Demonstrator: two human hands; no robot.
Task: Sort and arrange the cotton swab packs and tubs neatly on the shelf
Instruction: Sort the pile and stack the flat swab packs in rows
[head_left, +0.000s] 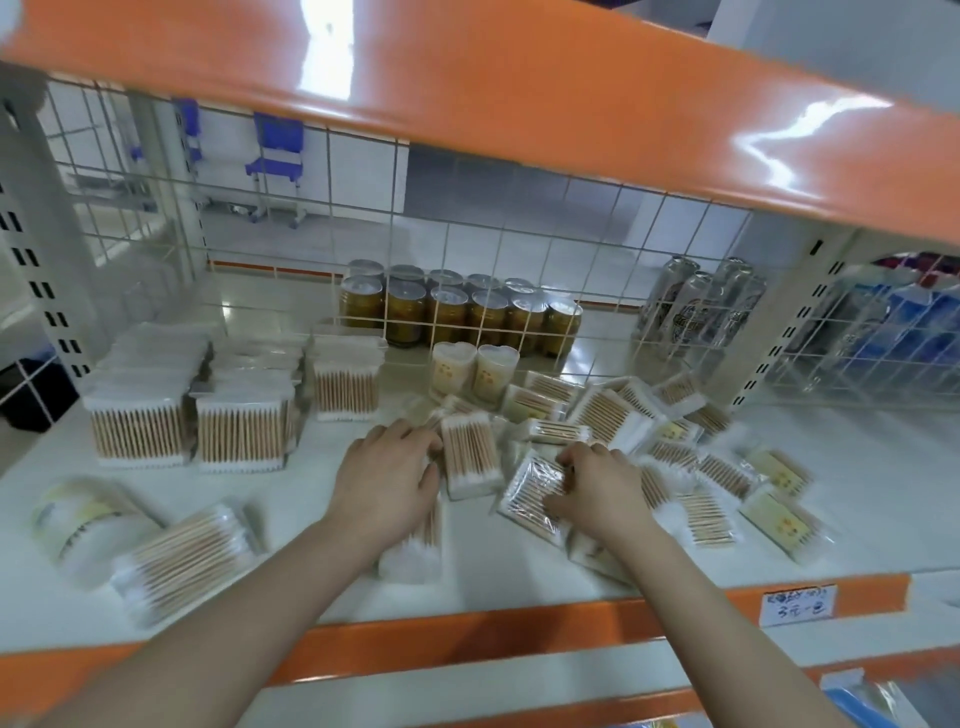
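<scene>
A white shelf (291, 587) under an orange beam (519, 93): upright swab packs (140, 421) stand far left, a tub (83, 525) lies near. The left hand (387, 480) presses flat on one pack (415, 540); the right hand (597, 486) pinches another (535, 493). Loose packs (717, 483) litter the right; cans (457, 312) wait behind mesh (311, 218).

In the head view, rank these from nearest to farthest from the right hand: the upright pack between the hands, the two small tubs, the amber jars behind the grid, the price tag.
From the right hand:
1. Upright pack, just to its left.
2. Two small tubs, behind the loose pile.
3. Price tag on the front edge and amber jars at the back: too close to call.
</scene>
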